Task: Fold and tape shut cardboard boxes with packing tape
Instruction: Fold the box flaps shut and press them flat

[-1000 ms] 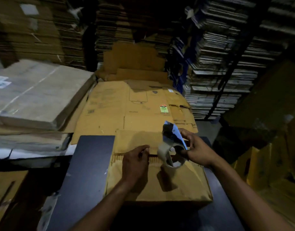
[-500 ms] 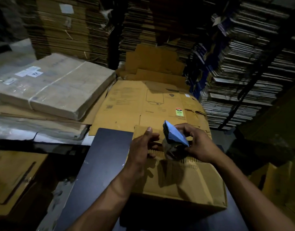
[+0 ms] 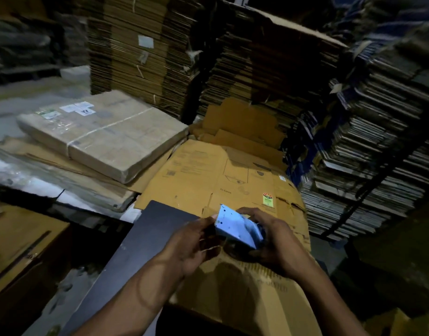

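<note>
Now my right hand point(image 3: 276, 241) grips the blue tape dispenser point(image 3: 237, 229), lifted off the box point(image 3: 245, 287) lying on the dark table point(image 3: 145, 238), while my left hand point(image 3: 196, 241) pinches near its toothed edge, probably freeing the tape end for sealing.

A blue tape dispenser point(image 3: 237, 229) sits tilted above the brown cardboard box point(image 3: 245, 294).

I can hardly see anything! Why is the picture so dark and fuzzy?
Head view: dim room, light falls mainly on the blue tape dispenser and the cardboard box; both hands cast shadows on it; the cardboard stacks behind are smeared by blur; the edges bend from the wide lens.
</note>
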Tool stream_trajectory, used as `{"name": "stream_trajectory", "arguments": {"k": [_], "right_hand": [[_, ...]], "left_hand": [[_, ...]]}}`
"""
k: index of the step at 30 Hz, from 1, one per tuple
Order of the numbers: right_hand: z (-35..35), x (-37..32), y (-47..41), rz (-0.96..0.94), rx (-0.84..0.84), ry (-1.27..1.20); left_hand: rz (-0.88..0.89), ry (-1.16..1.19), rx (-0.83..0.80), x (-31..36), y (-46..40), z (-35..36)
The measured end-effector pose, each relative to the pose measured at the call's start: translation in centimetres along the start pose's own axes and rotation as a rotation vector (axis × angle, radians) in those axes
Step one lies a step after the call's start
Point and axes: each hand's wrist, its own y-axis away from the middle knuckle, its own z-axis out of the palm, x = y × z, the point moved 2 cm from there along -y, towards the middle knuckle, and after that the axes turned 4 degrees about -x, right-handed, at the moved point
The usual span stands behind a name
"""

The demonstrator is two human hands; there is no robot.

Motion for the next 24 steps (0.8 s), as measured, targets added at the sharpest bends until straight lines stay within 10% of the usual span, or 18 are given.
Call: {"name": "stream_trajectory", "arguments": {"k": [7,24], "right_hand": [[-1.5,-0.9,-2.0,-0.051,-0.115,0.096],[0.0,8.2,-1.8,0.051,-0.368,0.411]], "left_hand": [[0.329,-0.324,0.24,4.0,-2.2,-1.8],[0.281,-0.405,0.408,2.4,-7.4,-11.6]]}}
